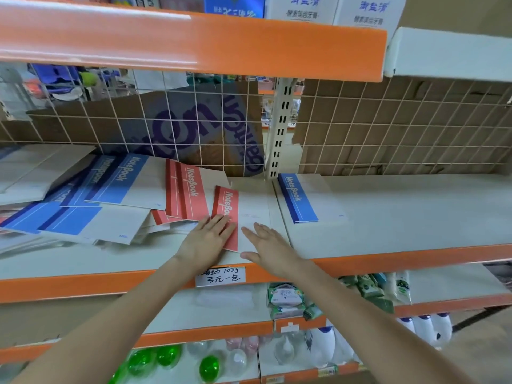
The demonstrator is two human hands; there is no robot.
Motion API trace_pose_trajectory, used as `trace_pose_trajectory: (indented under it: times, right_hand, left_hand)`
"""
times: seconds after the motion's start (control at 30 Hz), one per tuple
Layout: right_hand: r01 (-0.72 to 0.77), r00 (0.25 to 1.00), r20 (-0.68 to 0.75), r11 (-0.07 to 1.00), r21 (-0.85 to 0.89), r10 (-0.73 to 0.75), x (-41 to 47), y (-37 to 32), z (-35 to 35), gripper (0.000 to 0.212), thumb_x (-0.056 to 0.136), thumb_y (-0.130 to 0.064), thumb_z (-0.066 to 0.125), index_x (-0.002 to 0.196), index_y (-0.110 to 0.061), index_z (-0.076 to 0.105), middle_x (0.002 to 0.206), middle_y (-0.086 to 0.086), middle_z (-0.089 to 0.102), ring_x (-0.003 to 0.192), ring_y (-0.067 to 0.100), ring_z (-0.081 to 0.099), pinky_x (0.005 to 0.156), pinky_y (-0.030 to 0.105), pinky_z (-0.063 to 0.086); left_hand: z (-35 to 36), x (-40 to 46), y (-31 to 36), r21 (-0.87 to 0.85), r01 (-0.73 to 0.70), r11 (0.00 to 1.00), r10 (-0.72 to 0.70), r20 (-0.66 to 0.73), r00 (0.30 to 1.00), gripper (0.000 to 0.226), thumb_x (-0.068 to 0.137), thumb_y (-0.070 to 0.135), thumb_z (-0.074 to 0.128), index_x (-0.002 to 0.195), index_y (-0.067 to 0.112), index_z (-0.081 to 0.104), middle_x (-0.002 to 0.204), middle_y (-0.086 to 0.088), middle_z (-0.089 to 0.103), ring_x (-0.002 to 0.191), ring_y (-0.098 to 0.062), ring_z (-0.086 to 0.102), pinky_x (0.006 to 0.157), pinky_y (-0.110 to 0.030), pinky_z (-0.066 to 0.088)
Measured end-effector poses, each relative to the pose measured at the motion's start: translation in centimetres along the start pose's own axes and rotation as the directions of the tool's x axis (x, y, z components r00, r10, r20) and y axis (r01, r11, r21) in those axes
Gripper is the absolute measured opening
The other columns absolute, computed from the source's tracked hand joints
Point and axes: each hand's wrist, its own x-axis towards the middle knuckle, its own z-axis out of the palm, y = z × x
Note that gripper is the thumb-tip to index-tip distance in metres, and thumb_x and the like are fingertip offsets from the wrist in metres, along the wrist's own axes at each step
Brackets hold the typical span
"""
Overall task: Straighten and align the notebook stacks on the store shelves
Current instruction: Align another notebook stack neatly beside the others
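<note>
Notebooks here are thin, light and soft-covered, so expect them to slide easily over the smooth shelf [388,217] and over each other; flat palm pressure will move them better than a pinch. The red notebook [241,214] lies at centre frame near the shelf's front edge, and both your hands rest flat on it: your left hand [206,239] on the red band, your right hand [267,243] on the pale cover, fingers [260,228] straight and spread, gripping nothing. Its long axis runs front to back, tilted a little, with the title band toward the left. Push at the near edge or corners to square it. Left of centre, the loose heap of blue notebooks [105,189] and another red one [185,192] fans out at skewed angles. A single blue notebook [297,198] lies right of centre, also slightly askew.
</note>
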Motion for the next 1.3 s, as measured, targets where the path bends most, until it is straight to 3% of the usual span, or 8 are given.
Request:
trace_pose_trajectory:
  times: [0.17, 0.3, 0.43, 0.5, 0.73, 0.93, 1.1, 1.3]
  right_hand:
    - [0.062, 0.997, -0.047, 0.992, 0.106, -0.057, -0.4, -0.2, 0.0, 0.061, 0.101, -0.019, 0.040, 0.152, -0.021, 0.007, 0.160, 0.011, 0.004, 0.147, 0.021, 0.004, 0.119, 0.032, 0.004]
    - [0.106, 0.975, -0.209, 0.989, 0.104, -0.082, -1.0, 0.3, -0.6, 0.082, 0.084, 0.019, 0.034, 0.152, -0.021, 0.013, 0.158, 0.010, 0.013, 0.146, 0.020, 0.010, 0.116, 0.026, 0.003]
    - [0.189, 0.910, -0.385, 0.980, 0.063, -0.151, -1.5, 2.4, -2.4, 0.091, 0.075, 0.024, 0.034, 0.151, -0.022, 0.017, 0.158, 0.010, 0.015, 0.146, 0.019, 0.010, 0.113, 0.021, -0.009]
    - [0.227, 0.872, -0.451, 0.973, 0.031, -0.189, -1.9, 4.0, -3.5, 0.092, 0.073, 0.025, 0.033, 0.151, -0.023, 0.018, 0.158, 0.009, 0.014, 0.146, 0.018, 0.008, 0.109, 0.015, -0.017]
    - [0.196, 0.846, -0.505, 0.981, -0.005, -0.172, -5.6, 15.0, -5.5, 0.079, 0.087, 0.015, 0.032, 0.151, -0.026, 0.009, 0.160, 0.002, 0.004, 0.146, 0.013, 0.001, 0.109, 0.016, -0.016]
    - [0.123, 0.867, -0.484, 0.992, -0.014, -0.115, -11.3, 29.1, -5.8, 0.052, 0.101, -0.039, 0.032, 0.150, -0.023, 0.019, 0.157, 0.002, 0.020, 0.145, 0.014, 0.017, 0.117, 0.026, 0.005]
    - [0.071, 0.915, -0.395, 0.997, -0.035, -0.079, -14.3, 38.0, -5.8, 0.054, 0.100, -0.044, 0.027, 0.150, -0.027, 0.017, 0.158, -0.002, 0.017, 0.146, 0.011, 0.012, 0.116, 0.024, 0.000]
    - [0.014, 0.962, -0.273, 1.000, -0.007, -0.015, -14.9, 43.0, -5.0, 0.051, 0.102, -0.044, 0.024, 0.150, -0.030, 0.018, 0.157, -0.004, 0.021, 0.145, 0.011, 0.015, 0.114, 0.025, 0.005]
  left_hand:
    - [0.2, -0.5, -0.2, -0.093, 0.043, 0.995, -0.050, -0.077, 0.996, 0.072, 0.091, 0.000, 0.042, 0.151, 0.014, 0.004, 0.158, -0.004, 0.005, 0.146, -0.020, 0.003, 0.117, -0.032, 0.000]
    - [-1.1, -0.7, 0.4, -0.209, 0.061, 0.976, -0.097, -0.166, 0.981, 0.072, 0.086, -0.007, 0.041, 0.150, 0.012, 0.013, 0.156, -0.004, 0.016, 0.145, -0.020, 0.010, 0.118, -0.030, 0.006]
    - [-3.9, 0.0, 2.4, -0.276, 0.064, 0.959, -0.190, -0.458, 0.868, 0.071, 0.055, -0.033, 0.056, 0.121, -0.009, 0.057, 0.122, -0.027, 0.058, 0.115, -0.046, 0.053, 0.098, -0.058, 0.040]
    - [-5.3, 0.8, 3.6, -0.281, 0.080, 0.957, -0.223, -0.528, 0.819, 0.071, 0.044, -0.036, 0.059, 0.112, -0.013, 0.061, 0.113, -0.029, 0.062, 0.104, -0.049, 0.058, 0.088, -0.065, 0.040]
    - [-9.7, 8.1, 12.2, -0.311, 0.061, 0.948, -0.237, -0.567, 0.788, 0.057, 0.060, -0.027, 0.061, 0.115, -0.011, 0.060, 0.117, -0.028, 0.061, 0.109, -0.049, 0.056, 0.089, -0.067, 0.042]
    - [-12.8, 16.9, 24.9, -0.365, 0.019, 0.931, -0.220, -0.518, 0.827, 0.063, 0.050, -0.029, 0.066, 0.110, -0.010, 0.064, 0.112, -0.026, 0.063, 0.104, -0.047, 0.060, 0.087, -0.064, 0.042]
    - [-13.8, 22.1, 32.7, -0.386, 0.004, 0.923, -0.213, -0.502, 0.838, 0.063, 0.050, -0.028, 0.068, 0.110, -0.008, 0.064, 0.112, -0.025, 0.064, 0.103, -0.046, 0.061, 0.088, -0.063, 0.042]
    - [-12.3, 25.6, 36.2, -0.363, 0.113, 0.925, -0.208, -0.235, 0.950, 0.062, 0.090, 0.000, 0.045, 0.147, 0.019, 0.029, 0.152, 0.000, 0.028, 0.143, -0.016, 0.018, 0.117, -0.039, -0.001]
